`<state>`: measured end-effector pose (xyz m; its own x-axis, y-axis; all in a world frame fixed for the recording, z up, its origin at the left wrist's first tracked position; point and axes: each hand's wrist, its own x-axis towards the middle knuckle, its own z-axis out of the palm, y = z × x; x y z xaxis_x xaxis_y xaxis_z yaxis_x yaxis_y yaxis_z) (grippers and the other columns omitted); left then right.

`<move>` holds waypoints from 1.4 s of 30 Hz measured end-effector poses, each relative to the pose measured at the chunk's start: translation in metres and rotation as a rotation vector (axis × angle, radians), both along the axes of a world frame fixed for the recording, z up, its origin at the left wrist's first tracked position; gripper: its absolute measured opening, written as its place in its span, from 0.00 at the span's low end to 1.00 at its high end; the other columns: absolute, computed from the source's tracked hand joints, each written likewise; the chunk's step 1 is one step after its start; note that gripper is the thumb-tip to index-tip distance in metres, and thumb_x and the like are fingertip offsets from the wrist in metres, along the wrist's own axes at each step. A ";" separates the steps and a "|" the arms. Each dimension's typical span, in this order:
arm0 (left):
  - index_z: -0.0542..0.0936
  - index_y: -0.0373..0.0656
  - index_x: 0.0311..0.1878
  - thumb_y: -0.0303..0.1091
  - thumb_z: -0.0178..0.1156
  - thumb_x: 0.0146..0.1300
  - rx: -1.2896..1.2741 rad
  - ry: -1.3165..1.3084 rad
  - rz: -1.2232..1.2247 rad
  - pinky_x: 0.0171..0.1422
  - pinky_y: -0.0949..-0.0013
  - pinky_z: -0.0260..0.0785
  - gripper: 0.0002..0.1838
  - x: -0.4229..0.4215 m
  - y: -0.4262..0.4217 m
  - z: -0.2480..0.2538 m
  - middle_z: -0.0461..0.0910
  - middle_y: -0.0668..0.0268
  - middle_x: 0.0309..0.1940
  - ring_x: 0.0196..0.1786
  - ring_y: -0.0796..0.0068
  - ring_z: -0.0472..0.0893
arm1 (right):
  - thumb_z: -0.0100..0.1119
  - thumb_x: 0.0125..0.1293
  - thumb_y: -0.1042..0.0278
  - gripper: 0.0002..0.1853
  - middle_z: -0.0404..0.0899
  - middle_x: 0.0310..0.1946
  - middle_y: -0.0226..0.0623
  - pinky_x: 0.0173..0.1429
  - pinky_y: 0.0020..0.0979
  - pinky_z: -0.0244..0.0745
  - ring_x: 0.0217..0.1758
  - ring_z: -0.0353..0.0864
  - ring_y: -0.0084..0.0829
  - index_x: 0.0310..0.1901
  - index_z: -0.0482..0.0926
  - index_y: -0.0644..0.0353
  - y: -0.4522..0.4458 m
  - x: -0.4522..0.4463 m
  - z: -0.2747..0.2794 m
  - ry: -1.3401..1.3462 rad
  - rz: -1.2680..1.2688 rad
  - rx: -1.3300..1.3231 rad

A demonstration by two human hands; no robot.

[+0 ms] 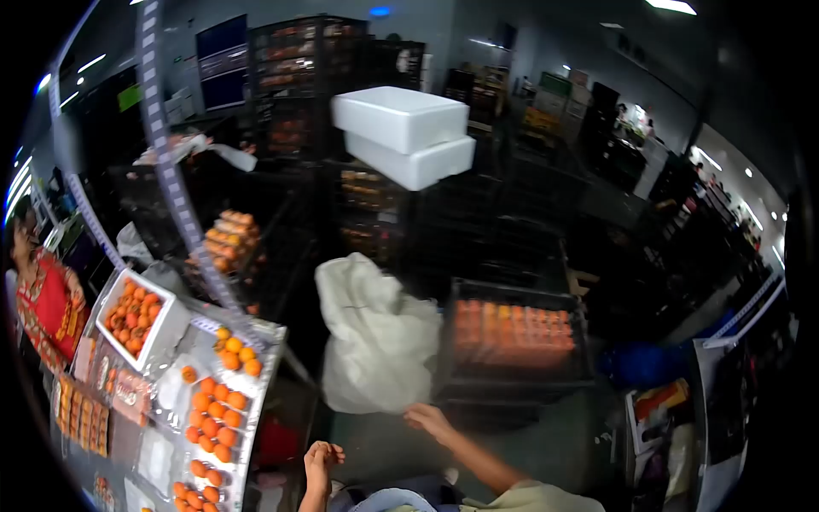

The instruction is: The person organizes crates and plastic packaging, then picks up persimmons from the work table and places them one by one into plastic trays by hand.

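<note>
My left hand (322,466) is held low in front of me, right of the metal table edge. Its fingers are loosely curled and apart, with nothing seen in them. My right hand (428,421) reaches forward and left, just below the bottom of a white sack (367,341). Motion blurs its fingers a little; they look stretched out and show no object, and whether they touch the sack is unclear. Beside the sack, a black crate (516,386) holds stacked packs of orange fruit (512,328).
On the left, a metal table (256,388) carries loose orange fruit (213,418), a white foam box (162,328) of fruit and packed trays (81,414). A person in red (51,294) is beyond it. White foam boxes (405,124) top dark crates ahead. Bags (678,435) lie right.
</note>
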<state>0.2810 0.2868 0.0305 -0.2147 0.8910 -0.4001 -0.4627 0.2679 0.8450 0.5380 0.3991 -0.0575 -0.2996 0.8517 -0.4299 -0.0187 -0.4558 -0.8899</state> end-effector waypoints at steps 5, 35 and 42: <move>0.70 0.39 0.28 0.34 0.46 0.63 0.020 0.054 -0.189 0.36 0.69 0.70 0.11 0.163 0.058 -0.015 0.77 0.58 0.28 0.28 0.71 0.76 | 0.51 0.68 0.67 0.12 0.79 0.37 0.31 0.38 0.22 0.71 0.35 0.75 0.19 0.49 0.76 0.60 -0.069 0.186 -0.008 0.017 -0.344 -0.053; 0.76 0.42 0.34 0.32 0.59 0.56 0.574 1.221 -0.357 0.44 0.58 0.68 0.06 0.649 0.168 -0.074 0.75 0.57 0.32 0.39 0.55 0.75 | 0.58 0.61 0.67 0.14 0.76 0.29 0.31 0.32 0.24 0.68 0.29 0.71 0.21 0.45 0.78 0.65 -0.132 0.682 -0.022 -0.036 -0.905 -0.011; 0.81 0.48 0.40 0.30 0.63 0.50 0.701 1.121 -0.384 0.57 0.60 0.62 0.12 0.756 0.163 0.013 0.78 0.63 0.42 0.49 0.59 0.73 | 0.58 0.62 0.65 0.16 0.79 0.40 0.39 0.46 0.26 0.73 0.41 0.76 0.26 0.50 0.77 0.63 -0.128 0.761 -0.059 -0.137 -0.529 -0.023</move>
